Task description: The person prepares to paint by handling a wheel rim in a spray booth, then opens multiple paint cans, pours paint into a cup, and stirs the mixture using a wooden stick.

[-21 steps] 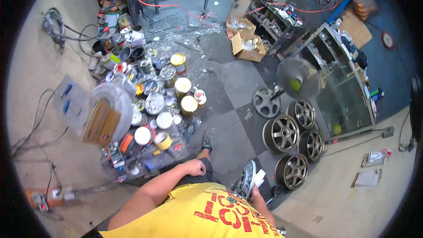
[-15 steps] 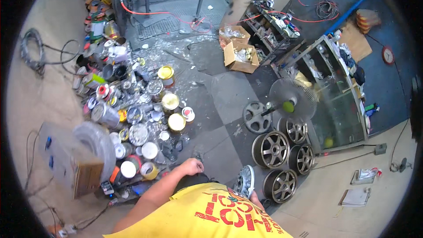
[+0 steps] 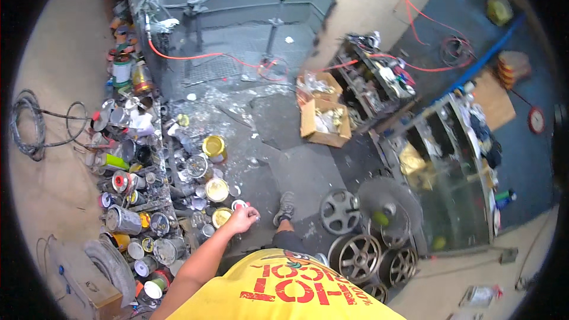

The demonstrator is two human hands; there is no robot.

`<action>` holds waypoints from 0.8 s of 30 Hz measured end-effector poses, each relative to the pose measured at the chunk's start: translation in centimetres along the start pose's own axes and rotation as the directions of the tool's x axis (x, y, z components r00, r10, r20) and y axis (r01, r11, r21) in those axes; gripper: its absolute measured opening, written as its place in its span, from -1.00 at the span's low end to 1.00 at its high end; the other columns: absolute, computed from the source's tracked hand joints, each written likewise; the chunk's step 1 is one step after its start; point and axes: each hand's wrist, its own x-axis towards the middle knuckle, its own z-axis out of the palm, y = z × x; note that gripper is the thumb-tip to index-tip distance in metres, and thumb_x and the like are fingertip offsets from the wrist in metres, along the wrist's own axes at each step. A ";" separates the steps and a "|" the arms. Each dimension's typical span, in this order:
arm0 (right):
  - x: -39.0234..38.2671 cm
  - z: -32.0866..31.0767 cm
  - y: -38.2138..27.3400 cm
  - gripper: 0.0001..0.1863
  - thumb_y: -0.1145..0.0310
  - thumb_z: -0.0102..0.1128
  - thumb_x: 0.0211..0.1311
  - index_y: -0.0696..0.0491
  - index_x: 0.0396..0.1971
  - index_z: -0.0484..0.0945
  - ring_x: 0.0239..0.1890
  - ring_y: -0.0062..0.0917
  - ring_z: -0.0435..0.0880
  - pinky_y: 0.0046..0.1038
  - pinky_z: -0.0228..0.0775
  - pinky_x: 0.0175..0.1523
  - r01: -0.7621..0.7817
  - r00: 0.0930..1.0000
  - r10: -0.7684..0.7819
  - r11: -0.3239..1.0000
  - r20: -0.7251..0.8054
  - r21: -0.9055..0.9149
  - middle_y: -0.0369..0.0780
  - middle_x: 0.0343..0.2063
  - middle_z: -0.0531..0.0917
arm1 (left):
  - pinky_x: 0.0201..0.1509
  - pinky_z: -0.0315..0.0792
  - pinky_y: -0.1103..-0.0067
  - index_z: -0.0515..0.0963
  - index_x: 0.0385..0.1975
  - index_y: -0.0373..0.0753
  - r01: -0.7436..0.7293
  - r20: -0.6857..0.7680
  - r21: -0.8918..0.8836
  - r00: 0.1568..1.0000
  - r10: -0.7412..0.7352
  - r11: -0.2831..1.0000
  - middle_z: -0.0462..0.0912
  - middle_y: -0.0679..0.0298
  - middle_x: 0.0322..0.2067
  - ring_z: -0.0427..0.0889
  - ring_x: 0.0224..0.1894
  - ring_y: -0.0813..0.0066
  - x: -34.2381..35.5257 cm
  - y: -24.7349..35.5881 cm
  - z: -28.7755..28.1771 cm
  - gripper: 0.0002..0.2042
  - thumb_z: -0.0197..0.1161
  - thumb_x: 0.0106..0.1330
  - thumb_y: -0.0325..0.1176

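Observation:
My left hand reaches forward on the bare left arm, above the floor beside the paint cans. Its fingers are curled together. Whether something small is between them I cannot make out. Just beyond it stand an open can of yellowish paint and another such can. A red and white lid or can shows partly behind the hand. My right hand is out of sight, behind the yellow shirt or below the picture. A small pale, grey-edged thing peeks past the shirt; its kind is hidden.
My shoe is on the floor ahead. Crowded paint cans line the left. On the right are wheel rims, a fan and a glass cabinet. Open cardboard boxes and a red hose lie farther off.
My left hand has moved forward and slightly left, nearer the yellowish cans. A leg and shoe have come into view. The grey, pale-edged thing near my right side is now mostly hidden.

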 end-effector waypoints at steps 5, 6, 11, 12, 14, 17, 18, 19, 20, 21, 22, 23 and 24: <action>10.2 3.3 -11.7 -0.41 -0.27 -0.20 0.50 -0.11 -0.18 0.67 -0.40 -0.48 0.61 -0.37 0.42 -0.35 -0.028 0.996 0.040 0.990 0.084 -0.139 -0.31 -0.42 0.68 | 0.18 0.52 0.38 0.67 0.01 -0.20 0.148 0.119 -0.019 0.982 -0.145 0.989 0.75 0.09 -0.01 0.71 0.06 0.30 5.9 -3.1 -0.7 -0.67 0.32 0.37 -0.17; 12.3 4.0 -14.6 -0.41 -0.27 -0.20 0.50 -0.11 -0.18 0.67 -0.41 -0.48 0.61 -0.37 0.42 -0.35 -0.022 0.993 0.043 0.983 0.111 -0.184 -0.31 -0.42 0.68 | 0.26 0.49 0.38 0.66 0.10 -0.17 0.135 0.176 -0.059 0.977 -0.123 0.989 0.72 0.11 0.09 0.68 0.14 0.28 6.9 -3.6 -0.6 -0.61 0.31 0.37 -0.11; 20.9 7.0 -27.5 -0.41 -0.27 -0.20 0.50 -0.10 -0.21 0.67 -0.43 -0.48 0.60 -0.39 0.40 -0.37 0.023 0.973 0.069 0.920 0.219 -0.390 -0.31 -0.46 0.66 | 0.26 0.50 0.36 0.65 0.15 -0.11 0.248 0.295 0.109 0.917 -0.270 0.963 0.74 0.18 0.06 0.68 0.12 0.24 15.3 2.0 -2.8 -0.55 0.32 0.34 -0.04; 22.4 7.6 -29.5 -0.41 -0.27 -0.20 0.50 -0.10 -0.21 0.67 -0.43 -0.48 0.60 -0.40 0.39 -0.37 0.051 0.967 0.059 0.908 0.247 -0.417 -0.31 -0.47 0.66 | 0.20 0.54 0.35 0.68 0.09 -0.12 0.238 0.241 0.144 0.933 -0.267 0.961 0.77 0.19 -0.01 0.72 0.06 0.23 17.4 4.3 -4.3 -0.60 0.34 0.33 -0.08; 26.3 9.6 -33.6 -0.41 -0.27 -0.20 0.49 -0.10 -0.22 0.67 -0.44 -0.49 0.59 -0.40 0.39 -0.38 0.139 0.947 0.009 0.890 0.321 -0.434 -0.31 -0.48 0.65 | 0.10 0.59 0.34 0.71 -0.05 -0.18 0.156 0.137 0.127 0.975 -0.174 0.980 0.80 0.16 -0.13 0.76 -0.07 0.28 22.3 9.6 -8.0 -0.71 0.36 0.27 -0.24; 23.1 17.5 -47.5 -0.48 -0.16 -0.17 0.50 -0.10 -0.35 0.64 -0.50 -0.55 0.55 -0.46 0.33 -0.41 0.312 0.904 -0.107 0.827 0.414 -0.468 -0.35 -0.59 0.59 | 0.10 0.58 0.41 0.69 -0.08 -0.22 -0.020 -0.033 0.043 0.999 0.021 0.999 0.80 0.21 -0.15 0.74 -0.09 0.39 30.4 12.2 -10.6 -0.77 0.35 0.29 -0.35; 21.2 19.7 -52.5 -0.51 -0.13 -0.14 0.49 -0.09 -0.35 0.63 -0.52 -0.57 0.55 -0.45 0.36 -0.38 0.381 0.838 -0.186 0.872 0.513 -0.307 -0.35 -0.56 0.61 | 0.13 0.58 0.40 0.69 -0.07 -0.24 -0.047 -0.112 -0.118 0.993 0.034 0.992 0.80 0.21 -0.16 0.73 -0.07 0.41 33.2 12.8 -11.1 -0.75 0.37 0.33 -0.29; 21.8 21.3 -56.5 -0.56 -0.08 -0.12 0.48 -0.10 -0.34 0.64 -0.50 -0.59 0.57 -0.47 0.40 -0.37 0.380 0.788 -0.210 0.905 0.578 -0.190 -0.36 -0.53 0.63 | 0.17 0.55 0.38 0.66 -0.01 -0.26 -0.058 -0.118 -0.117 0.992 0.044 0.991 0.77 0.18 -0.06 0.71 -0.02 0.40 36.0 15.2 -12.8 -0.71 0.37 0.35 -0.27; 17.2 24.4 -61.3 -0.60 -0.03 -0.07 0.45 -0.06 -0.27 0.64 -0.53 -0.58 0.58 -0.49 0.41 -0.45 0.372 0.808 -0.249 0.918 0.534 -0.135 -0.31 -0.48 0.68 | 0.20 0.53 0.38 0.60 0.10 -0.26 -0.137 -0.240 -0.262 0.968 0.073 0.955 0.73 0.20 0.01 0.67 0.04 0.41 38.7 15.2 -13.8 -0.64 0.38 0.36 -0.28; 14.9 25.2 -65.4 -0.62 -0.02 -0.02 0.41 -0.03 -0.22 0.63 -0.55 -0.54 0.60 -0.48 0.42 -0.50 0.313 0.791 -0.231 0.948 0.567 -0.049 -0.25 -0.45 0.70 | 0.23 0.50 0.40 0.52 0.20 -0.26 -0.154 -0.339 -0.240 0.939 0.066 0.959 0.67 0.23 0.07 0.62 0.10 0.43 40.4 19.0 -15.9 -0.55 0.40 0.36 -0.26; 13.0 26.3 -68.9 -0.62 0.00 0.02 0.37 0.00 -0.18 0.62 -0.56 -0.50 0.61 -0.48 0.42 -0.54 0.255 0.758 -0.220 0.966 0.615 0.031 -0.20 -0.43 0.72 | 0.23 0.49 0.40 0.45 0.28 -0.22 -0.255 -0.455 -0.292 0.885 0.100 0.922 0.65 0.25 0.07 0.59 0.12 0.43 44.0 18.6 -17.7 -0.49 0.39 0.38 -0.25; 11.7 26.6 -71.7 -0.60 0.00 0.05 0.34 0.03 -0.14 0.61 -0.55 -0.45 0.64 -0.46 0.45 -0.56 0.224 0.661 -0.277 0.960 0.697 0.168 -0.14 -0.42 0.72 | 0.21 0.51 0.39 0.38 0.34 -0.24 -0.290 -0.532 -0.384 0.846 0.046 0.876 0.63 0.21 0.10 0.60 0.15 0.33 46.1 21.4 -19.9 -0.45 0.33 0.44 -0.14; 10.6 27.2 -74.5 -0.57 0.00 0.09 0.30 0.05 -0.11 0.61 -0.55 -0.39 0.67 -0.44 0.47 -0.57 0.180 0.548 -0.346 0.938 0.762 0.297 -0.09 -0.41 0.73 | 0.21 0.51 0.39 0.38 0.34 -0.24 -0.278 -0.521 -0.387 0.852 0.040 0.879 0.63 0.21 0.10 0.60 0.15 0.33 48.4 23.2 -22.3 -0.45 0.33 0.44 -0.14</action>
